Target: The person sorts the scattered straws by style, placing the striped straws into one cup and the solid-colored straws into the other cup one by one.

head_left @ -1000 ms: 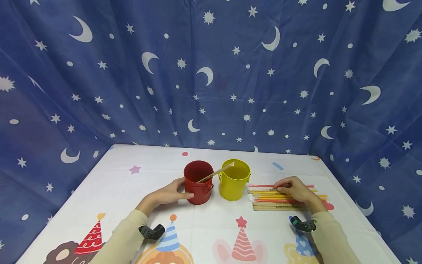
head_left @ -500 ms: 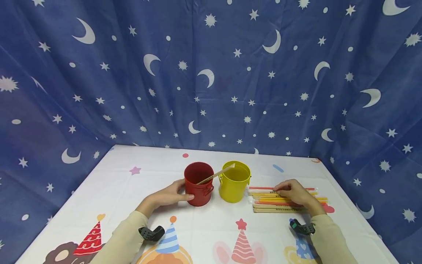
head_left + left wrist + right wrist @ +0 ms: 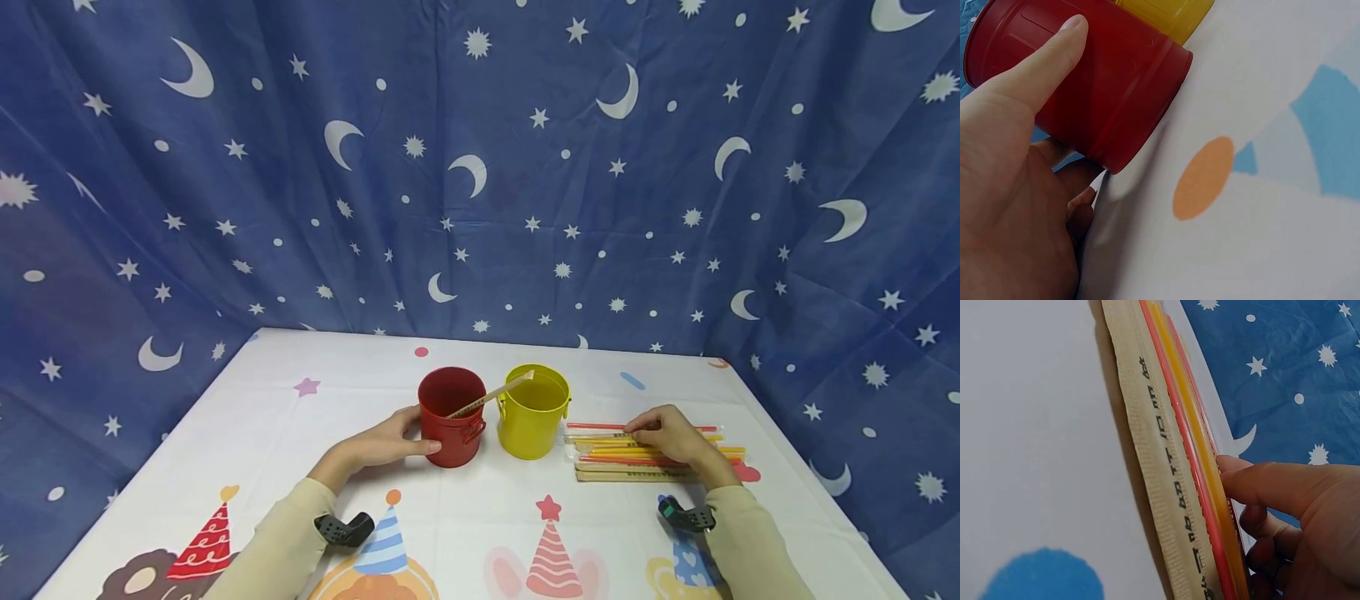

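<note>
A red bucket [image 3: 452, 429] stands on the table, and my left hand [image 3: 384, 437] grips its side. In the left wrist view the thumb lies across the red wall, with the other fingers partly hidden behind. A paper-wrapped straw [image 3: 480, 400] leans out of this bucket, its upper end over the yellow bucket [image 3: 531, 429]. My right hand [image 3: 675, 433] is over a row of straws [image 3: 615, 454], some in beige printed paper, others red and yellow in clear wrappers. Its thumb and forefinger pinch at a paper-wrapped straw [image 3: 592, 436] near the far side; the fingertips are partly hidden.
The white tablecloth [image 3: 337, 367] carries printed party hats, a star and dots. A blue curtain [image 3: 525, 275] with moons and stars hangs behind and beside the table. Each wrist wears a black band [image 3: 345, 529].
The head view shifts slightly. Both hands, the buckets and the straws stay in the same places.
</note>
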A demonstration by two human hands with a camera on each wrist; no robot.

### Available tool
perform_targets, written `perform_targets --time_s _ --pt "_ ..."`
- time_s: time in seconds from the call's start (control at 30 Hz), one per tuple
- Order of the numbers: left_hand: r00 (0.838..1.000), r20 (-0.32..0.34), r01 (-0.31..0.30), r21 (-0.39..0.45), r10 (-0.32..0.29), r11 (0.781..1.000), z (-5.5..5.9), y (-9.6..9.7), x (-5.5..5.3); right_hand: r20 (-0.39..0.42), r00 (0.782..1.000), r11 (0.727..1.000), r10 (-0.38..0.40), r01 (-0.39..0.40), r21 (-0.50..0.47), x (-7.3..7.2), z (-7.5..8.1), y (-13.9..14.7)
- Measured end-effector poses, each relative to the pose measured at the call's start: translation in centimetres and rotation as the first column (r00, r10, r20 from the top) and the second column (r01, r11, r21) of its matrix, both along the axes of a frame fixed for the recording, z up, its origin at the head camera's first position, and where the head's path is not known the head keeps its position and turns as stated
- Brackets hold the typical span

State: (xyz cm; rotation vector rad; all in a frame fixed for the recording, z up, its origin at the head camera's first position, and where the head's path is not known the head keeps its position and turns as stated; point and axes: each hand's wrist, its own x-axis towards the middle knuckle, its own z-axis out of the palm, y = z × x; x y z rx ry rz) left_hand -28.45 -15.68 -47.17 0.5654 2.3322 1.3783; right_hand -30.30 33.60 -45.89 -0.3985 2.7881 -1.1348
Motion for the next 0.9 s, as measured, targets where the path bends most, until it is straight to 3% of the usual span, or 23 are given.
perform_targets --time_s 0.3,0.9 --pt "1.000 0.005 -0.006 -0.005 0.006 1.000 0.26 -0.03 0.17 -0.002 0.999 0.999 -0.033 0.033 0.011 -0.04 -0.14 -0.31" --pt "1.000 0.016 -0.014 -0.011 0.015 1.000 0.18 -0.10 0.22 -0.013 1.000 1.000 -0.027 0.027 -0.006 -0.20 -0.54 0.04"
